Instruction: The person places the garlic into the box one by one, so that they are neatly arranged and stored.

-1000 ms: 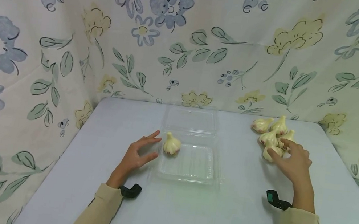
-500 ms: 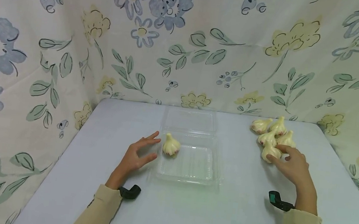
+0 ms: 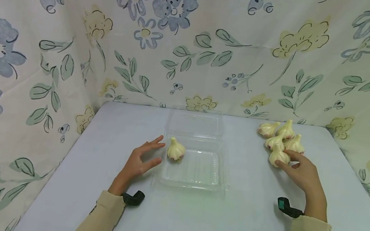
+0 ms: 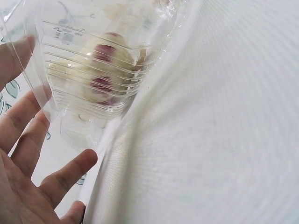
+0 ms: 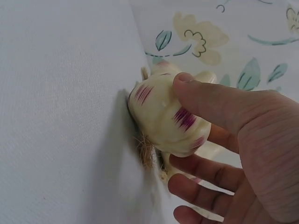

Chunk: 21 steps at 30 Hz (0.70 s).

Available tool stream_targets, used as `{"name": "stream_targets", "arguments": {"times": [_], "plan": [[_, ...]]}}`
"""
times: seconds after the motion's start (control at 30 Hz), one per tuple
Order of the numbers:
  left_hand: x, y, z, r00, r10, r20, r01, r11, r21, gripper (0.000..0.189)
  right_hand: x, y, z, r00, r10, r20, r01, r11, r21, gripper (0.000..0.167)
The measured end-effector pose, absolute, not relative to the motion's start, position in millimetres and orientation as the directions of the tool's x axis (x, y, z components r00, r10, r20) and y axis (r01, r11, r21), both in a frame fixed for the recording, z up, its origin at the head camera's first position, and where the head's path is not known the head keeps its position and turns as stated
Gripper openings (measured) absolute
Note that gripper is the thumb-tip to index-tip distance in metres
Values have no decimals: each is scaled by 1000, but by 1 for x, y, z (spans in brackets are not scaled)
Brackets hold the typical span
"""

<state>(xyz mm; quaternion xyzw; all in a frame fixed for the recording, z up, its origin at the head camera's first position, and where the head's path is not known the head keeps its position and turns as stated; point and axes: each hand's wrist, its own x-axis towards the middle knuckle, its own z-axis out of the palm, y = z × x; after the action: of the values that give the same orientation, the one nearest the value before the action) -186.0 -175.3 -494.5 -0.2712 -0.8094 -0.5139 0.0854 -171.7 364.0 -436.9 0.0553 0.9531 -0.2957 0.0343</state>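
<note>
At the right of the table, my right hand pinches the nearest garlic bulb between thumb and fingers. Its purple streaks and dry brown roots show in the right wrist view. Several more bulbs lie bunched just behind it. A clear plastic clamshell box stands unfolded at mid-table, with one garlic bulb upright in its back left corner. Beside the box's left wall is my left hand, fingers spread and fairly straight. In the left wrist view its fingertips are right by the clear wall.
The box's raised lid extends toward the back edge of the white table. A floral curtain hangs behind the table and along both sides.
My right hand has closed in on the nearest garlic bulb and now pinches it, and that bulb sits more upright than a second ago. The left hand has stayed in place.
</note>
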Motion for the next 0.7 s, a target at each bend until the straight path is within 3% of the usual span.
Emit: {"name": "stream_targets", "arguments": {"times": [0.7], "plan": [[-186,-175,-496,-836,349,424,531,317,786,48,-170,358,-431,-998,67,-4,57,829,-556,75]]}}
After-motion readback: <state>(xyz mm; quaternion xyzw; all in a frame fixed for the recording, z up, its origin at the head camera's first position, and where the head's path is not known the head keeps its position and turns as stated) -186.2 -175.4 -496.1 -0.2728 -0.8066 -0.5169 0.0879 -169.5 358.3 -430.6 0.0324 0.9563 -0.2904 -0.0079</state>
